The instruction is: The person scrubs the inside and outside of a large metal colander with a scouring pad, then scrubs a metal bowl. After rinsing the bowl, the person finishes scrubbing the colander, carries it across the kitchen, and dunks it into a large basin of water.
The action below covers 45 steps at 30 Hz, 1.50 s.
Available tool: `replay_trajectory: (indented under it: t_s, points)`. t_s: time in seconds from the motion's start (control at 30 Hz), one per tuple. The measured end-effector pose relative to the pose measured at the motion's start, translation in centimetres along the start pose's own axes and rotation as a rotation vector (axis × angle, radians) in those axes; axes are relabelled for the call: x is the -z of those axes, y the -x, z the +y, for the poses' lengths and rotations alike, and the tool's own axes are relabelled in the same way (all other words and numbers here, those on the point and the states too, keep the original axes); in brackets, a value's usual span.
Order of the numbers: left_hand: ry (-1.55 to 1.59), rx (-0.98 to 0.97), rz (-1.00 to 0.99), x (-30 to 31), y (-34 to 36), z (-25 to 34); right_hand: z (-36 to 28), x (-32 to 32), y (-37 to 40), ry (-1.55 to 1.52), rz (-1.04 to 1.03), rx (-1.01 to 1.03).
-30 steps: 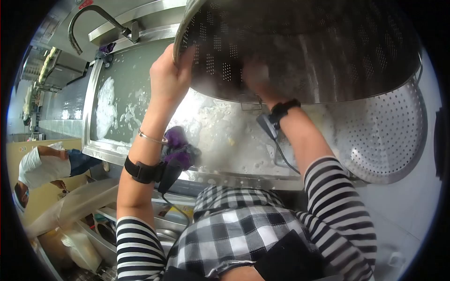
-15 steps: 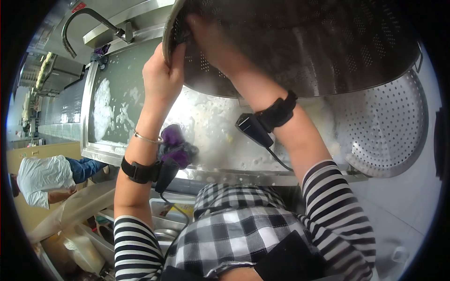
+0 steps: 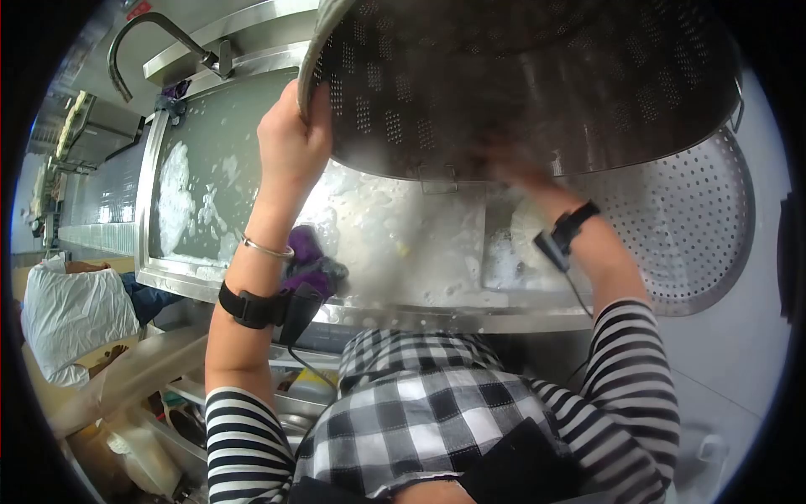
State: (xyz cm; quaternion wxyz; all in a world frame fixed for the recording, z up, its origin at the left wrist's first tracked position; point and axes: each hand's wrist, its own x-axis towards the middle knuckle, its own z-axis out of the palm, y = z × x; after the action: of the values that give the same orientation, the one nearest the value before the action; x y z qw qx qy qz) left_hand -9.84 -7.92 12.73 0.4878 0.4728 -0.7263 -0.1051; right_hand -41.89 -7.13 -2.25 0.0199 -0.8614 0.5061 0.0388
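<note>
A large metal strainer pot [image 3: 395, 84] with clusters of small holes is tilted on its side above the sink, its mouth facing me. My left hand [image 3: 294, 130] is closed around its rim at the left, thumb on the inside. Inside the lower wall, my right hand [image 3: 514, 164] is smeared by motion and lies in shadow. Its fingers and anything in them cannot be made out. Below the pot, foamy water fills the sink basin [image 3: 495, 322]. A purple and grey cloth [image 3: 312, 267] lies by the basin's front edge, near my left forearm.
A round perforated metal plate [image 3: 714, 227] stands at the right. To the left is a second basin with greyish water [image 3: 252, 126] and patches of foam, under a curved faucet [image 3: 155, 18]. A person in a white top [image 3: 75, 315] is at the far left. Shelves with containers [image 3: 147, 454] sit below.
My right hand has swept from beside my left hand at the rim to the right along the pot's inner wall. My left hand keeps its hold, and the pot has shifted slightly.
</note>
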Motion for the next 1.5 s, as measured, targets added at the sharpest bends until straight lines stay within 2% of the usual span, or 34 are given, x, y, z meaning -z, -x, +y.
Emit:
replay_trajectory:
  t_s: [0.03, 0.1, 0.13, 0.2, 0.33, 0.4, 0.5, 0.53, 0.6, 0.63, 0.7, 0.73, 0.8, 0.87, 0.93, 1.03, 1.1, 1.17, 1.2, 1.27, 1.3, 1.33, 1.37, 1.4, 1.43, 1.47, 1.5]
  points:
    - [-0.003, 0.011, -0.009, 0.0, -0.2, 0.2, -1.7, 0.1, -0.1, 0.004, 0.003, -0.001]
    - [-0.022, 0.010, -0.021, 0.2, -0.4, 0.4, -4.7, -0.2, 0.4, -0.186, -0.024, -0.084]
    - [-0.043, 0.004, -0.023, 0.2, -0.6, 0.5, -4.0, -0.5, 1.1, -0.185, -0.024, -0.090]
    - [-0.032, 0.002, -0.015, 0.1, -0.8, 0.6, -1.8, -0.5, 2.6, 0.089, -0.223, -0.163]
    - [-0.038, -0.004, -0.004, -0.2, -0.8, 1.4, -3.6, 0.0, 1.4, 0.040, -0.197, -0.161]
    - [-0.033, -0.014, -0.006, -0.3, -1.0, 1.4, -4.4, 0.2, -1.0, -0.214, -0.077, 0.010]
    - [-0.026, -0.010, -0.041, 0.0, -1.2, 1.4, 0.1, -1.9, -1.0, -0.290, -0.143, 0.085]
    - [-0.022, 0.007, -0.059, 0.0, -1.3, 1.4, 0.8, -1.6, -0.3, -0.286, -0.142, 0.085]
    - [-0.007, -0.010, -0.032, -0.1, -1.2, 1.6, 1.8, -0.9, 0.5, 0.003, -0.263, 0.070]
    - [0.007, -0.028, -0.011, -0.2, -1.2, 1.7, 0.4, -0.2, 0.6, 0.007, -0.265, 0.073]
    - [-0.007, -0.004, -0.021, -0.2, -1.1, 1.7, -4.6, 0.2, 1.3, -0.216, -0.251, -0.161]
    - [-0.022, 0.018, -0.036, -0.2, -1.1, 1.7, -7.0, -0.2, 2.4, -0.216, -0.251, -0.159]
    - [-0.036, 0.004, -0.013, -0.2, -1.2, 1.6, -10.5, -1.6, 4.1, -0.180, -0.019, -0.404]
    - [-0.047, -0.008, -0.006, -0.2, -1.0, 1.7, -11.3, -2.0, 4.1, -0.191, -0.031, -0.443]
    - [-0.069, 0.065, -0.035, 0.0, -1.0, 2.0, -11.8, -1.8, 3.8, -0.204, -0.041, -0.486]
    - [-0.065, 0.023, 0.019, -0.3, -0.9, 1.0, -11.7, -1.6, 3.5, -0.337, 0.014, -0.575]
    - [-0.056, 0.049, -0.001, -0.1, -0.9, 0.7, -11.7, -3.0, 5.4, -0.388, -0.041, -0.422]
    - [-0.051, 0.080, -0.016, 0.2, -0.6, 0.1, -10.6, -2.9, 7.2, -0.385, 0.001, -0.439]
    - [-0.018, 0.060, -0.025, 0.4, -0.5, -0.4, -9.8, -2.8, 8.3, -0.382, 0.046, -0.454]
    - [0.011, 0.030, -0.029, 1.3, -1.0, -0.6, -7.4, -2.9, 10.7, -0.430, -0.105, -0.508]
    - [-0.085, -0.080, -0.008, 2.2, -1.7, -0.3, -6.5, -3.0, 11.7, -0.429, -0.095, -0.503]
    - [-0.180, -0.187, 0.009, 3.1, -2.7, 0.9, -6.1, -3.4, 12.8, -0.322, -0.198, -0.526]
    - [-0.236, -0.315, 0.118, 3.9, -4.2, 2.5, -5.8, -4.1, 14.1, -0.218, -0.306, -0.549]
    - [-0.274, -0.374, 0.199, 4.3, -5.9, 5.6, -5.5, -7.1, 15.1, -0.222, -0.306, -0.546]
    - [-0.276, -0.375, 0.202, 4.7, -7.5, 8.0, -5.3, -11.3, 15.3, -0.151, -0.427, -0.579]
    - [-0.348, -0.466, 0.201, 4.9, -8.7, 10.4, -4.6, -13.6, 15.7, -0.080, -0.542, -0.609]
    - [-0.421, -0.559, 0.198, 4.7, -9.4, 11.7, -3.6, -13.4, 16.0, -0.083, -0.535, -0.607]
